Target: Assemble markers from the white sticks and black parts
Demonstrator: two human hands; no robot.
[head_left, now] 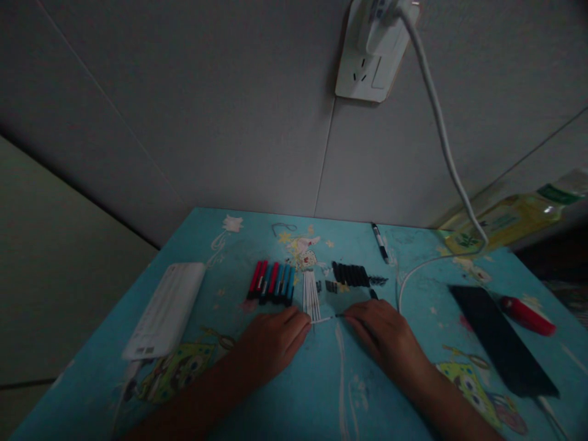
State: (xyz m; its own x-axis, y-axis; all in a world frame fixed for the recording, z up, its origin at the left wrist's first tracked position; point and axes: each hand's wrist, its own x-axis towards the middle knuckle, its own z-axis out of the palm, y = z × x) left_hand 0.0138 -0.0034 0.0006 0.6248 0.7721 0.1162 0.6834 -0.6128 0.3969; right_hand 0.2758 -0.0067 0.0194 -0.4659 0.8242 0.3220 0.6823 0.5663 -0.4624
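My left hand and my right hand rest on a blue cartoon-printed table, fingertips almost meeting. Between them they pinch a thin white pen refill with a dark tip, lying crosswise. Just beyond lies a bundle of white refills. Left of it sits a row of red, black and blue pen caps or barrels. To the right is a row of black pen parts with small dark pieces beside it.
A white power bank lies at the left. A black phone and a red object lie at the right. A pen sits near the wall. A white cable hangs from a wall socket. A yellow bottle lies at far right.
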